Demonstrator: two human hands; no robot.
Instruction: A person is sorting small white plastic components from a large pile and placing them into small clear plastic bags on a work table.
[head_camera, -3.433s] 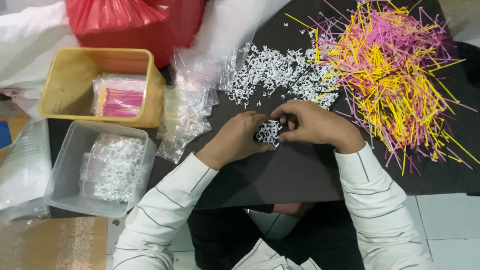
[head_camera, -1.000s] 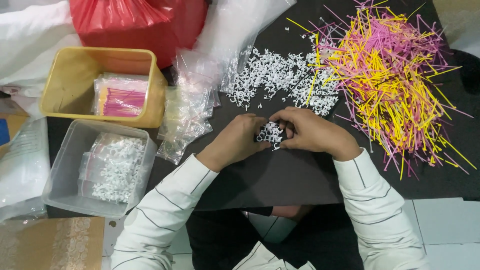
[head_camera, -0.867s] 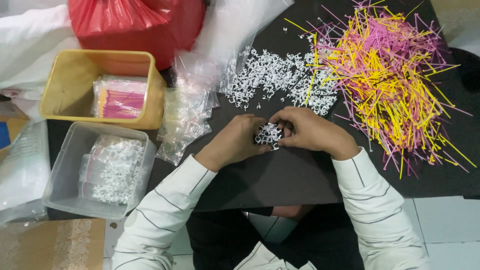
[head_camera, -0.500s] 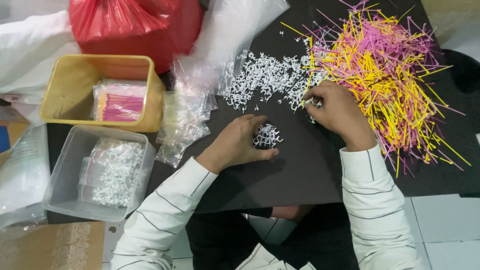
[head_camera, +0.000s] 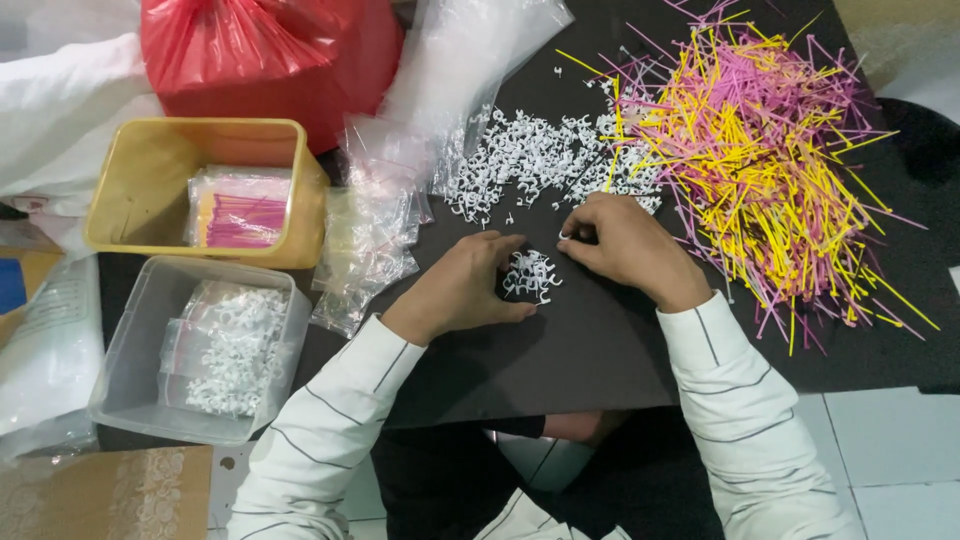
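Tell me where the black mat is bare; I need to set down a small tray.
The black mat is bare near its front edge, between the sleeves, below the small heap of white clips. A narrower strip lies lower right, under the coloured sticks. Crowded: the big white clip pile and clear bags.

We find the small clip cluster (head_camera: 530, 275) between both hands, the clip heap (head_camera: 540, 160) behind it, sticks (head_camera: 760, 150) at right, two bins (head_camera: 150, 180) at left.

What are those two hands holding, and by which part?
The left hand cups a small cluster of white plastic clips along its edge. The right hand seems to pinch one clip at its fingertips; which part cannot be told.
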